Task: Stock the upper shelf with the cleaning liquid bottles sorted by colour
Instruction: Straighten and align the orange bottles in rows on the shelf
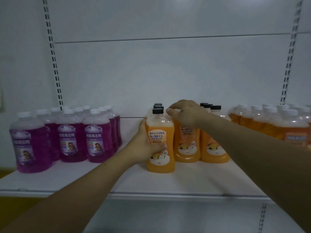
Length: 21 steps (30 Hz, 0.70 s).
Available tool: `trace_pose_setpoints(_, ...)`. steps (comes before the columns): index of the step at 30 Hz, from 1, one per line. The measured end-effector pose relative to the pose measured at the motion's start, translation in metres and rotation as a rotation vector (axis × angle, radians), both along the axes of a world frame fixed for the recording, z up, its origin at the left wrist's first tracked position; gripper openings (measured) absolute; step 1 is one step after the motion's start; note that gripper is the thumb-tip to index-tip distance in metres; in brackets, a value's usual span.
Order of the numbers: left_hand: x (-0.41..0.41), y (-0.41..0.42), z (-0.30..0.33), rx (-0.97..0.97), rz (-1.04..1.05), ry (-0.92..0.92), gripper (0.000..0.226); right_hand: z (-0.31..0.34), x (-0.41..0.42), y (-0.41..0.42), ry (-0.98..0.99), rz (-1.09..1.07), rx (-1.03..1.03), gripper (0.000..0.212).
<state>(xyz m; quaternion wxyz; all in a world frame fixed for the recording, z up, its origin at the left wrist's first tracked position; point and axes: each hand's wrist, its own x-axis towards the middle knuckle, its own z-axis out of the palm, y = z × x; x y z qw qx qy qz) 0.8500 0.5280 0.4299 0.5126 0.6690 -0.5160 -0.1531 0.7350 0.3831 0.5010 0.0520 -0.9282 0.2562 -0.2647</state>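
Between my two hands on the white shelf stands the cluster of black-capped orange bottles. My left hand wraps the front orange bottle of the leftmost row, palm against its left side and thumb curled across the label, with the bottle upright and its base on the shelf. My right hand reaches over the middle row, fingers bent down over the top of the bottle there; its cap is hidden beneath my palm, so I cannot tell whether I truly grip it. Out past my left hand stand the purple bottles with white caps, grouped apart from the orange ones. Beyond my right forearm sit paler orange bottles with white caps, blurred at the frame's edge.
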Motion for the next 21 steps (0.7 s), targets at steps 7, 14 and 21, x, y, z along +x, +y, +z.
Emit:
trace_pose_setpoints(7, -0.003, 0.001, 0.009, 0.009, 0.029, 0.015, 0.108, -0.001, -0.002, -0.002, -0.094, -0.034, 0.034, 0.057)
trace_pose_setpoints(14, -0.006, -0.006, 0.002, -0.049, 0.056, 0.069, 0.098, 0.003, -0.001, -0.001, 0.018, -0.018, 0.007, 0.039)
trace_pose_setpoints(21, 0.001, -0.006, 0.027, -0.038, 0.065, 0.061, 0.093, 0.010, -0.002, -0.008, -0.108, -0.012, 0.124, 0.051)
